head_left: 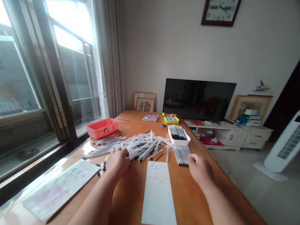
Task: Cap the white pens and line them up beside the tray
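My left hand point(117, 162) is at the near left edge of a loose pile of clear pens point(145, 146), its fingers curled downward. Whatever those fingers hold, if anything, is hidden behind the hand. Small black-and-white pieces point(101, 169) lie just left of it. Closed like a fist, my right hand point(201, 168) rests beside a neat row of pens point(181, 155) with dark ends towards me; what is in it cannot be made out. Beyond that row stands a white box point(181, 143) filled with pens and black parts.
A white paper strip point(157, 197) lies between my forearms, a writing booklet point(61, 191) to the left. Behind the pile are a pink box point(102, 129), a colourful booklet point(150, 118) and a yellow box point(171, 119). The table's right edge point(228, 179) runs past my right arm.
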`<act>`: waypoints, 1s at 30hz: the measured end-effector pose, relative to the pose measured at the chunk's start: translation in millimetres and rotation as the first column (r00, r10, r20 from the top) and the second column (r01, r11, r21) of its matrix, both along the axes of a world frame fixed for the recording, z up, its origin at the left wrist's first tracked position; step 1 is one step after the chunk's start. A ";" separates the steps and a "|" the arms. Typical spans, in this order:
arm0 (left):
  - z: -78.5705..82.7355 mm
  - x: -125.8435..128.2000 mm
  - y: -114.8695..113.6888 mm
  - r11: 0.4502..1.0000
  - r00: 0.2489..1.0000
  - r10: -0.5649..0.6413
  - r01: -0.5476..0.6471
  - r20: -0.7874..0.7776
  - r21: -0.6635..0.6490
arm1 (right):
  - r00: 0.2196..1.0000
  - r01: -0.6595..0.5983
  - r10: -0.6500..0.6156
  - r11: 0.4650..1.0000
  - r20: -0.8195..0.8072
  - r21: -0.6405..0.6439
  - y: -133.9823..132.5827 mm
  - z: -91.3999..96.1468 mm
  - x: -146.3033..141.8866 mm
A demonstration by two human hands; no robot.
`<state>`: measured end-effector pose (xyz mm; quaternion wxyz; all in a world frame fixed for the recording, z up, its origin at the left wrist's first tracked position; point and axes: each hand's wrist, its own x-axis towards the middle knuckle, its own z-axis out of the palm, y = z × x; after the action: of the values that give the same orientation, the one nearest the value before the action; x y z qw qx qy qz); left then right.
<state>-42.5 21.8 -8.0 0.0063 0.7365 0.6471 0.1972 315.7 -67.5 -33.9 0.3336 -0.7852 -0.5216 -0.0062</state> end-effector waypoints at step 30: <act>16.5 64.7 -54.2 0.794 0.732 -0.547 0.607 0.406 -0.024 | 0.770 -0.636 0.610 0.755 0.186 0.161 -16.8 12.3 -66.8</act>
<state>22.1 -32.4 8.6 0.2492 0.8459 0.3849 0.2724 248.9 -84.4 -21.5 0.3667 -0.5237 -0.7689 0.0015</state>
